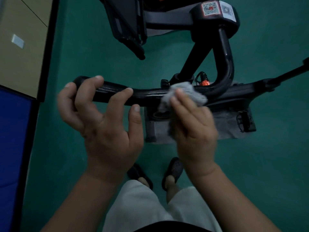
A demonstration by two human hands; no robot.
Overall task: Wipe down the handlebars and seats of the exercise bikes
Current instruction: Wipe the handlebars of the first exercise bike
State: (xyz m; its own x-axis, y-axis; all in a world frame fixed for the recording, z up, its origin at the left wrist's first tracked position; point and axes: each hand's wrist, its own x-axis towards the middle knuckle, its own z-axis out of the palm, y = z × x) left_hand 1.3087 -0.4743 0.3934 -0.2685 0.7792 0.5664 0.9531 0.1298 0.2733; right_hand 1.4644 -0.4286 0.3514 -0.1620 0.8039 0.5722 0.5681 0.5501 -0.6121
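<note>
A black handlebar [147, 93] of an exercise bike runs left to right across the middle of the head view. My left hand [102, 121] curls its fingers over the bar's left end and holds it. My right hand [192, 124] presses a crumpled grey cloth [187, 92] against the bar near its middle, where a curved black stem [225, 61] joins it. Part of the cloth is hidden under my fingers. The right half of the handlebar [260, 86] stretches off towards the right edge.
Green floor [93, 56] lies all around. The bike's grey base [224, 128] and a pedal [245, 120] sit below the bar. More black frame [127, 25] stands at the top. A tan panel [21, 39] and blue mat [13, 148] are on the left. My sandalled feet [172, 171] stand below.
</note>
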